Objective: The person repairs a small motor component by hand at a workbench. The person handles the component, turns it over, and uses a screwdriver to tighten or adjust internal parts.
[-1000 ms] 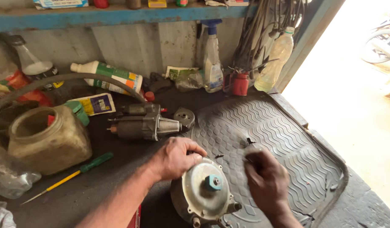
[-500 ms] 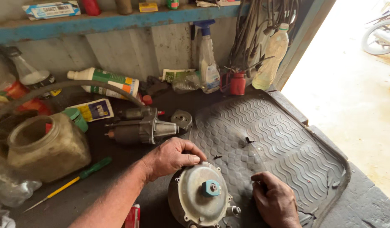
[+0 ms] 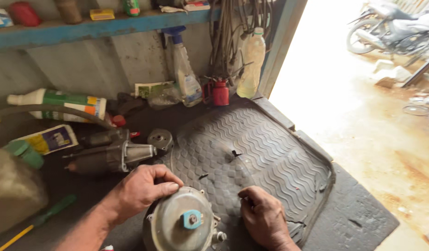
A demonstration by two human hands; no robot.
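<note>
Hands, two: left hand (image 3: 142, 188) on one round metal housing (image 3: 179, 227), right hand (image 3: 263, 216) on one rubber mat (image 3: 270, 153).

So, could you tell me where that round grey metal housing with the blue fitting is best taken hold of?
Grip the round metal housing by its outer rim, from the left side, where the left hand already rests on it. It lies face up on the ribbed rubber mat, and the blue fitting looks too small to hold.

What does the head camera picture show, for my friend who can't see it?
A person's left hand grips the edge of a round grey metal part with a blue centre cap, while the right hand rests on a ridged grey rubber mat. Behind lie a motor-like part, bottles and a spray bottle.
</note>
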